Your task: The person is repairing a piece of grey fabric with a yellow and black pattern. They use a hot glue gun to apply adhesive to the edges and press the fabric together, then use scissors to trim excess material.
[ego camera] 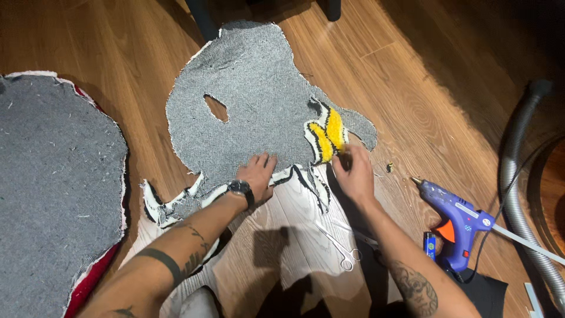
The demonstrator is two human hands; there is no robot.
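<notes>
Hands worked on a grey, irregularly cut tufted rug piece (259, 112) that lay backing-side up on the brown wooden plank floor (412, 106), toward its far middle. The left hand (259, 174) pressed flat on the near edge of the rug piece, fingers spread and open, gripping nothing; a black wristwatch (240, 188) sat on that wrist. The right hand (353, 171) was at the near right edge of the rug piece, its fingers pinched closed on a folded-over flap of yellow, black and white pile (326, 135), turned up so the tufted side showed. A small hole (216, 108) in the backing showed the floor through it. White and black pile edging (176, 203) curled out along the near left edge of the piece.

A second, larger grey-backed rug with red pile at its rim (53, 188) lay well apart at the left edge of the floor. Just near the right forearm lay 1 pair of silver metal scissors (341, 247). To the right of the right hand, a blue hot glue gun with an orange trigger (456, 221) rested on the floor, its nozzle pointing toward the rug piece, with a white glue stick (524, 242) sticking out of its back. A small blue lighter (430, 244) lay just beside the gun. A grey ribbed vacuum hose (518, 176) curved along the right edge of the floor.
</notes>
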